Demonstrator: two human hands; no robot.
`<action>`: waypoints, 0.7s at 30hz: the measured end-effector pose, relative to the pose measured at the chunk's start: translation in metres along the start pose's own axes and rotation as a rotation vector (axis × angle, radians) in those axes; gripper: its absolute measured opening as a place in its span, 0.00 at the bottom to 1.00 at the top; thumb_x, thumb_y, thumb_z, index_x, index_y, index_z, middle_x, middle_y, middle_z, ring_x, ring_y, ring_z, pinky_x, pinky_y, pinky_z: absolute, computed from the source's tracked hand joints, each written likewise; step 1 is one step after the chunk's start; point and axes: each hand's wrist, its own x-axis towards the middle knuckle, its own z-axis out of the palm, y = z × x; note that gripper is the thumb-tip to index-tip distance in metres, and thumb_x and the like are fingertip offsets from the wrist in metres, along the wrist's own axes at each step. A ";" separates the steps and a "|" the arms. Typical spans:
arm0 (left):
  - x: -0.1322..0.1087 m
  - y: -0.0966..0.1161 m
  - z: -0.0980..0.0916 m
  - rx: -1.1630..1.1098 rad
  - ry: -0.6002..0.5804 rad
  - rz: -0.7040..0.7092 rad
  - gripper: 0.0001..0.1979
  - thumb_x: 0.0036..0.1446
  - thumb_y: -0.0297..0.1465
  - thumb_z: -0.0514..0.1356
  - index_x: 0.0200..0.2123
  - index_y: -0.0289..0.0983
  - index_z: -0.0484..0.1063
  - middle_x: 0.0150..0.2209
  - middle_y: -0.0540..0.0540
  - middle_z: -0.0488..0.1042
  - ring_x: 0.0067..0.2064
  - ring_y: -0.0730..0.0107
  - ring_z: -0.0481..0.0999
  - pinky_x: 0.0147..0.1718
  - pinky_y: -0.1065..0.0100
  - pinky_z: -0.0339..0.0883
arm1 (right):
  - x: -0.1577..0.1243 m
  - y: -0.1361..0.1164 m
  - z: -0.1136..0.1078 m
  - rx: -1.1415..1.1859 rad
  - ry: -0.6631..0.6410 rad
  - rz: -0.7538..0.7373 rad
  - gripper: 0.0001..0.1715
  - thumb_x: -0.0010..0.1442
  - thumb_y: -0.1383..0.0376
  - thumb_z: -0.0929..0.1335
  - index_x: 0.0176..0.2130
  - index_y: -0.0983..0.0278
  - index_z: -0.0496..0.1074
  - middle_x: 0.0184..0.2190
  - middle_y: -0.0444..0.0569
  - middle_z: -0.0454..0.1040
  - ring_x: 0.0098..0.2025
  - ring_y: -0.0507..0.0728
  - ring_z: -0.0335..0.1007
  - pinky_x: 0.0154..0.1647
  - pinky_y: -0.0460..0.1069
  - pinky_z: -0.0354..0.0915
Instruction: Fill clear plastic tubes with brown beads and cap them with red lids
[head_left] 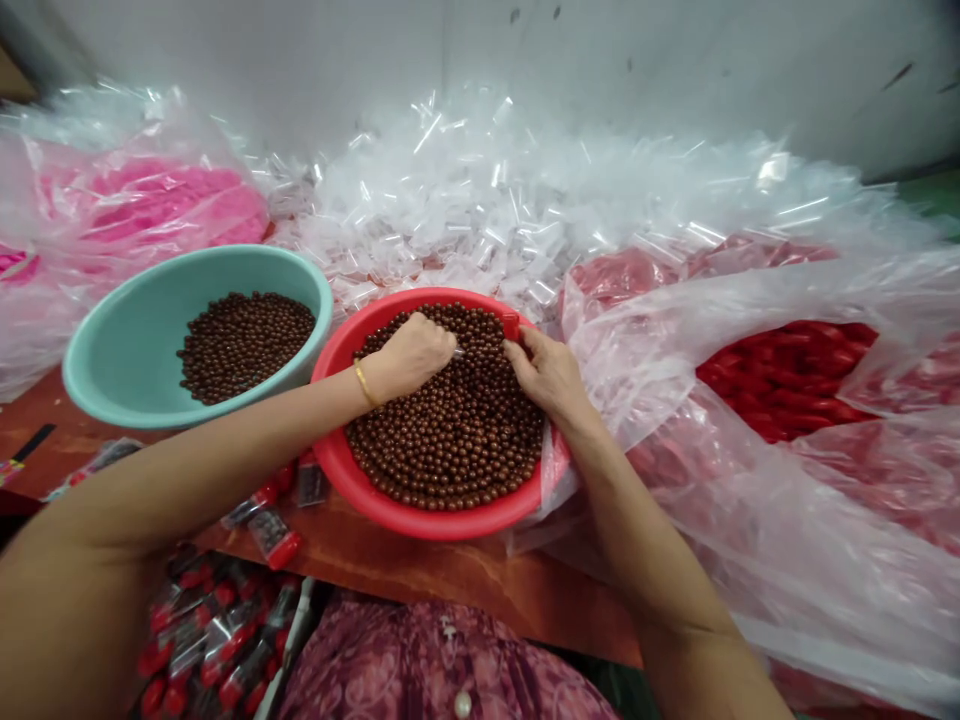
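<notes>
Wall (637, 80): is standing pale behind everything.
Clear container heap (480, 220): is sprawling along the back of the worktop (450, 570); a bump could be sending pieces sliding.
Plastic bag (750, 520): is gaping over red caps (787, 375) and lapping the right side of the red basin (420, 525); snagging it could be shifting the basin.
Teal basin (127, 350): is sitting to the left, holding brown balls (247, 345).
Red basin: is holding more brown balls; pressing on its rim could be spilling them.
Right hand (547, 375): is pinching a red cap (511, 326) by the far right rim; a slack pinch could be dropping it among the balls.
Left hand (420, 355): is gripping a clear piece (459, 352) over the balls, hiding most of it, so its filling is impossible to tell; tilting could be scattering any contents.
</notes>
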 end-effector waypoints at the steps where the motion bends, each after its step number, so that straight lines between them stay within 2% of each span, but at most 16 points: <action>1: -0.009 0.001 -0.004 0.026 -0.044 -0.003 0.12 0.55 0.18 0.47 0.31 0.28 0.70 0.27 0.34 0.74 0.31 0.57 0.74 0.30 0.61 0.57 | 0.001 0.000 0.000 0.003 -0.009 0.000 0.15 0.60 0.58 0.59 0.33 0.62 0.70 0.25 0.48 0.72 0.27 0.56 0.66 0.29 0.49 0.58; 5: -0.028 0.013 -0.007 -0.016 -0.281 0.057 0.12 0.53 0.17 0.48 0.28 0.28 0.71 0.27 0.33 0.75 0.32 0.55 0.76 0.30 0.62 0.59 | 0.001 -0.001 -0.001 0.002 -0.056 -0.017 0.14 0.61 0.59 0.59 0.31 0.62 0.68 0.24 0.48 0.71 0.27 0.56 0.65 0.29 0.49 0.57; 7: -0.026 0.021 -0.001 -0.127 -0.319 0.117 0.12 0.54 0.18 0.48 0.30 0.29 0.72 0.29 0.34 0.76 0.34 0.58 0.77 0.30 0.64 0.60 | 0.001 -0.002 -0.001 0.011 -0.062 -0.028 0.14 0.61 0.59 0.59 0.31 0.62 0.68 0.25 0.48 0.72 0.28 0.56 0.66 0.30 0.49 0.57; 10: -0.018 0.034 0.009 -0.292 -0.286 0.113 0.13 0.56 0.20 0.48 0.37 0.30 0.72 0.30 0.37 0.76 0.33 0.61 0.76 0.30 0.66 0.62 | 0.001 -0.002 -0.001 0.039 -0.060 -0.034 0.13 0.61 0.60 0.59 0.31 0.62 0.67 0.27 0.49 0.73 0.29 0.57 0.67 0.30 0.49 0.58; 13: -0.013 0.040 0.015 -0.516 -0.238 -0.013 0.14 0.54 0.20 0.50 0.41 0.34 0.70 0.32 0.41 0.77 0.34 0.62 0.76 0.32 0.66 0.64 | 0.001 -0.002 -0.001 0.064 -0.067 -0.023 0.13 0.60 0.60 0.58 0.32 0.62 0.67 0.29 0.50 0.74 0.31 0.57 0.68 0.31 0.49 0.59; 18: -0.015 0.034 0.017 -1.186 -0.174 -0.177 0.09 0.50 0.25 0.58 0.37 0.33 0.71 0.35 0.46 0.76 0.37 0.68 0.74 0.38 0.69 0.66 | 0.001 -0.001 0.000 0.080 -0.072 0.008 0.14 0.60 0.58 0.58 0.32 0.62 0.68 0.28 0.49 0.73 0.30 0.57 0.68 0.31 0.50 0.59; 21: -0.024 0.031 0.012 -1.548 -0.097 -0.243 0.11 0.48 0.28 0.60 0.38 0.32 0.70 0.38 0.47 0.75 0.40 0.70 0.73 0.44 0.67 0.65 | 0.000 0.001 0.001 0.110 -0.073 -0.013 0.14 0.60 0.57 0.58 0.32 0.62 0.67 0.27 0.48 0.72 0.29 0.56 0.67 0.30 0.49 0.59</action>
